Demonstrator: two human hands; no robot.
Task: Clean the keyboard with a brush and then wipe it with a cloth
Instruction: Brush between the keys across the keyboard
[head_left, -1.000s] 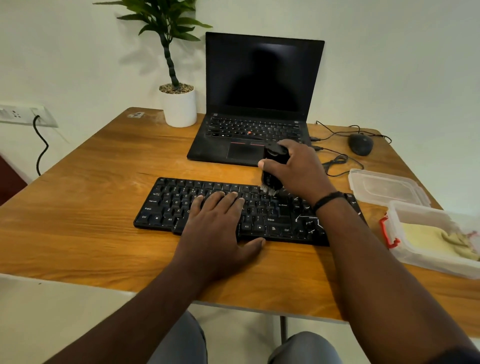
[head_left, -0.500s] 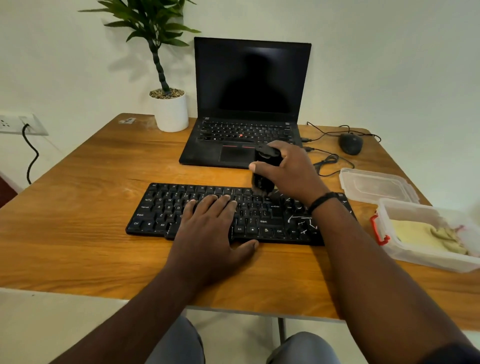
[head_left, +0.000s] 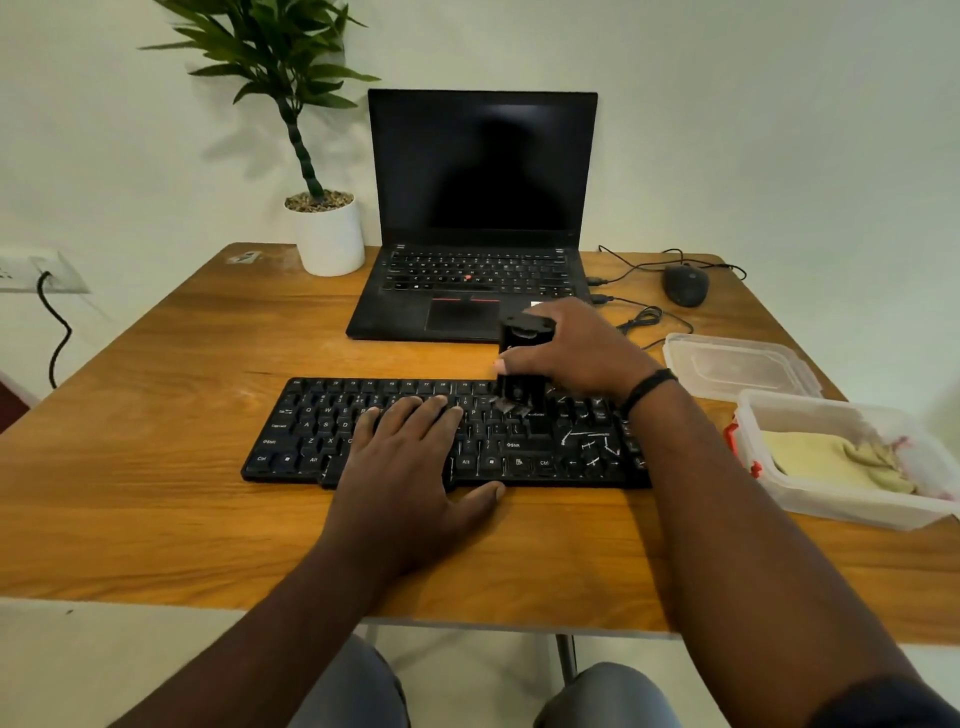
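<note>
Your right hand (head_left: 576, 348) is wrapped around the black brush (head_left: 523, 364), bristles touching the upper right keys of the keyboard (head_left: 395, 415); your left hand (head_left: 410, 467) lies flat and open, holding nothing, pressing down the middle keys; keep that hold so the board stays put on the table (head_left: 156, 364), and sweep in short strokes along the rows, lightly, towards the pale debris by the arrow keys; just right of the keyboard an open clear box (head_left: 841, 499) holds the yellow cloth (head_left: 831, 460); its lid (head_left: 737, 366) lies behind, bare.
</note>
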